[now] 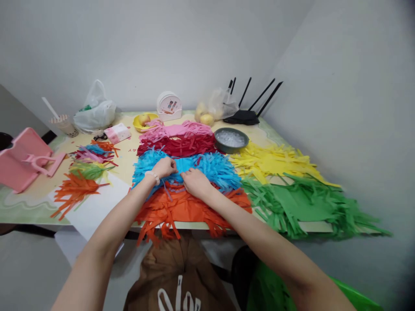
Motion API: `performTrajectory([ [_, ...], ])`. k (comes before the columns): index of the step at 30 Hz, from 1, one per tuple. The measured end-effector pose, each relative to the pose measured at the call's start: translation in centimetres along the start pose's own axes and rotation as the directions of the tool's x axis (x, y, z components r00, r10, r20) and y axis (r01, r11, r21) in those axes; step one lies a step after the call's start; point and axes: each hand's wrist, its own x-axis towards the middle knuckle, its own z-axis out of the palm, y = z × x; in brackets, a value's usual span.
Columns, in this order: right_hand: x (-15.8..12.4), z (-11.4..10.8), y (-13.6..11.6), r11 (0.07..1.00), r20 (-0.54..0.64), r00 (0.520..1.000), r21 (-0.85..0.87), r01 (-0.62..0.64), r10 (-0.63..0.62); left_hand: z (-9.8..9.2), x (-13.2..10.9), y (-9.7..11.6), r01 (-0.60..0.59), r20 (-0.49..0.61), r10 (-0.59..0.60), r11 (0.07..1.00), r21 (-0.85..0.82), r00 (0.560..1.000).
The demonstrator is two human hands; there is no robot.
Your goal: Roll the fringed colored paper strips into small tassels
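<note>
A stack of blue fringed tissue paper [210,166] lies in the middle of the table, its cut strips spread to both sides. My left hand [164,167] pinches at the paper's middle, thumb and fingers together. Close beside it, my right hand [196,181] also has its fingertips closed on the blue paper. Orange fringed paper [188,207] lies nearer to me, under my wrists, with strips hanging over the table edge. Behind the blue are dark red fringed paper [177,146] and pink fringed paper [184,129].
Yellow [275,162] and green fringed paper [298,201] lie right. A bowl [231,149], router [243,116] and bagged yellow fruit [206,119] stand behind. Left are small tassels [78,188], white paper [97,207], a pink stand [26,160], a drink cup [66,125] and a plastic bag [94,114].
</note>
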Motion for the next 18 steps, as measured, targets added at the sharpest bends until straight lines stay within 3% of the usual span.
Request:
performTrajectory([
  [5, -0.5, -0.1, 0.7, 0.999, 0.001, 0.999, 0.021, -0.038, 0.038, 0.2, -0.7, 0.6, -0.028, -0.011, 0.028, 0.999, 0.018, 1.0],
  [12, -0.1, 0.6, 2.3, 0.993, -0.033, 0.997, 0.106, -0.06, 0.064, 0.7, -0.8, 1.0, 0.028, -0.075, -0.021, 0.995, 0.091, 0.997],
  [18, -0.3, 0.5, 2.6, 0.99, -0.066, 0.995, 0.127, -0.065, 0.074, 1.7, -1.0, 3.0, 0.094, -0.176, -0.055, 0.97, 0.222, 0.983],
])
